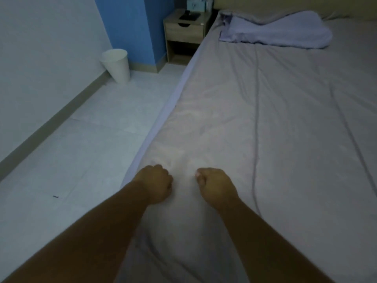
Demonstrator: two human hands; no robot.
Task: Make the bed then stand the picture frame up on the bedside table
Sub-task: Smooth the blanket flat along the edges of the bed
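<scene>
A grey blanket (285, 119) lies spread over the bed, with long creases running down it. My left hand (157, 183) and my right hand (214, 185) are both fisted on the blanket near the bed's left edge, each bunching its fabric. A lilac pillow (275, 30) lies crumpled at the head of the bed. The wooden bedside table (183, 31) stands at the far left of the bed. A dark flat object (189, 16) lies on its top; whether it is the picture frame is unclear.
A white waste bin (117, 65) stands on the tiled floor by the wall. A tissue box (195, 5) sits at the back of the bedside table. A strip of pale floor (91, 129) runs between wall and bed.
</scene>
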